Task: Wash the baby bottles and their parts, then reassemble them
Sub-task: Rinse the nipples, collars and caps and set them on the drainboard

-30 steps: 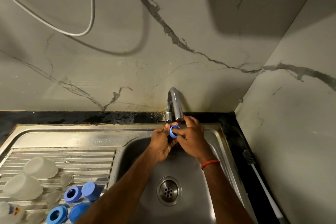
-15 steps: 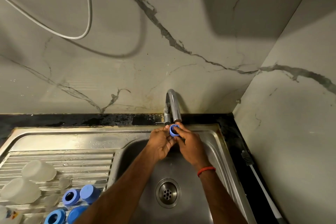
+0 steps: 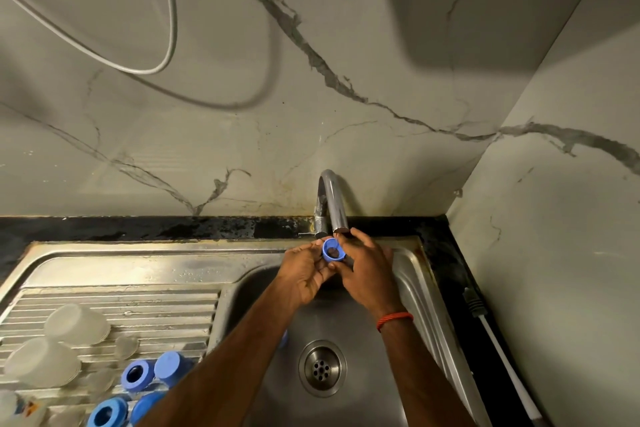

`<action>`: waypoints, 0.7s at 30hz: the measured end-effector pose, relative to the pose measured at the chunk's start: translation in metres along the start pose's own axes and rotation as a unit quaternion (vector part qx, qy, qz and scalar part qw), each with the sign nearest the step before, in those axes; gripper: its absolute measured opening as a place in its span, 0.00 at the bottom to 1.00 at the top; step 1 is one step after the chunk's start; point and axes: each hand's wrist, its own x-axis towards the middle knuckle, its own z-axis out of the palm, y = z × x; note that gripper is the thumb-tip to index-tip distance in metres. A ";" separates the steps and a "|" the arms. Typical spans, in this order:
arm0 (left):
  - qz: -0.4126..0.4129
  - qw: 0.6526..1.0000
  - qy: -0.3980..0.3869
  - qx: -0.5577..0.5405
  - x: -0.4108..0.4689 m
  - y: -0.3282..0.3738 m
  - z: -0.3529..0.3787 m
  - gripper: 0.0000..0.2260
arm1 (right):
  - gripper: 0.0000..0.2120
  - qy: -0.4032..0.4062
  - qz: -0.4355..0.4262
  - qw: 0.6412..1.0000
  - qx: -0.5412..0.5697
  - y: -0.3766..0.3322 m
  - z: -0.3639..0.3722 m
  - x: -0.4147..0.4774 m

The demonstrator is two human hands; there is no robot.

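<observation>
Bottle (image 3: 17,407): clear plastic, at 8 o'clock in the view; its orange and dark print is too blurred to read.
Blue rings (image 3: 138,375): four matte blue plastic pieces clustered on the ribbed steel drainboard (image 3: 138,308), at 8 o'clock of the drain. Two show round open centres and two show closed rounded backs.
Clear caps (image 3: 78,324): two frosted domes, mouths down, at 10 o'clock of the blue cluster, with small clear teats (image 3: 126,347) lying between.
Sink (image 3: 235,305): brushed stainless basin with a round perforated drain (image 3: 322,368) in its floor.
White-handled tool (image 3: 504,360): lies on the counter at 3 o'clock of the drain, grey ribbed end pointing away.
Right hand (image 3: 370,276): red thread band (image 3: 394,319) at the wrist; thumb and fingers pinch the held ring from its 3 o'clock side.
Left hand (image 3: 304,276): curled fingers pinch the same ring from its 9 o'clock side.
Held ring (image 3: 326,251): round blue plastic with its opening facing the camera, dark inside. It sits between both hands over the basin, just under the spout mouth.
Tap (image 3: 332,198): chrome gooseneck at 12 o'clock of the drain.
Counter (image 3: 173,228): black, stained strip behind the sink.
Wall (image 3: 242,149): pale marble-look panels with grey veins; a white cable (image 3: 169,28) loops at 11 o'clock.
</observation>
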 end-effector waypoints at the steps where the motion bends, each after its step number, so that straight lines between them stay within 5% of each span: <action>1: -0.002 1.000 0.002 -0.001 -0.001 0.000 0.001 0.11 | 0.27 -0.008 -0.003 1.000 -0.019 -0.001 -0.002 0.001; 5: -0.003 1.000 0.004 0.008 -0.002 -0.001 -0.001 0.11 | 0.22 -0.036 -0.042 0.997 -0.057 -0.007 -0.005 0.001; 7: 0.010 0.999 -0.005 0.031 -0.002 -0.002 -0.003 0.10 | 0.18 -0.010 0.012 0.999 0.042 -0.008 -0.005 0.003; 10: 0.034 0.997 -0.032 0.062 -0.007 -0.008 0.000 0.10 | 0.20 0.047 0.143 0.955 0.256 -0.015 -0.003 0.011; 14: 0.067 0.995 -0.021 0.067 -0.010 -0.019 0.006 0.08 | 0.24 0.083 0.220 0.938 0.253 -0.024 0.001 0.022; 21: 0.044 0.996 -0.006 0.073 -0.002 -0.006 -0.005 0.07 | 0.15 0.001 0.120 0.948 0.295 -0.028 0.002 0.019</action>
